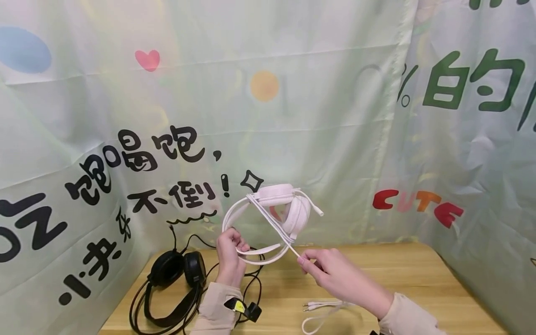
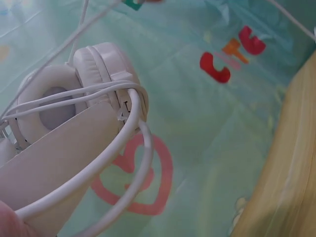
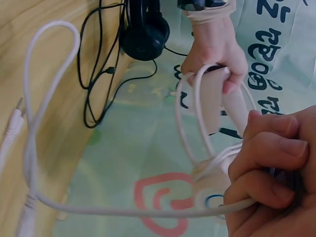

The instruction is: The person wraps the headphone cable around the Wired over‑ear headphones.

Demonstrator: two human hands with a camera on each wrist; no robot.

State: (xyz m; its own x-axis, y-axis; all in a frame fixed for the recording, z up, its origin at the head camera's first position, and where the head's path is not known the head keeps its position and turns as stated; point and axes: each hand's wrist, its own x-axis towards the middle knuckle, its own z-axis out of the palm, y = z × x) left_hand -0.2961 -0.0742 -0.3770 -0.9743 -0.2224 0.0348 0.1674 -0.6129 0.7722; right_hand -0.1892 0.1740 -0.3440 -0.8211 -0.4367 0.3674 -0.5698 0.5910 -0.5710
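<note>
My left hand [image 1: 231, 253] grips the headband of a pair of white headphones [image 1: 299, 216], raised above the table. Both ear cups point up and away, and white cable [image 1: 272, 221] is wound across the cups and band. My right hand [image 1: 343, 274] pinches that cable between thumb and fingers, drawn taut down from the headset. In the right wrist view the cable [image 3: 123, 213] runs out of the curled fingers to a loop beside a metal-tipped plug [image 3: 14, 121]. The left wrist view shows the padded cups [image 2: 106, 64] with two strands wrapped round them.
Black headphones [image 1: 194, 269] with a tangled black cord lie on the wooden table [image 1: 398, 274] at the left. White plugs [image 1: 310, 305] and a cable loop lie on the table near my right forearm. A printed cloth [image 1: 318, 139] hangs behind and at both sides.
</note>
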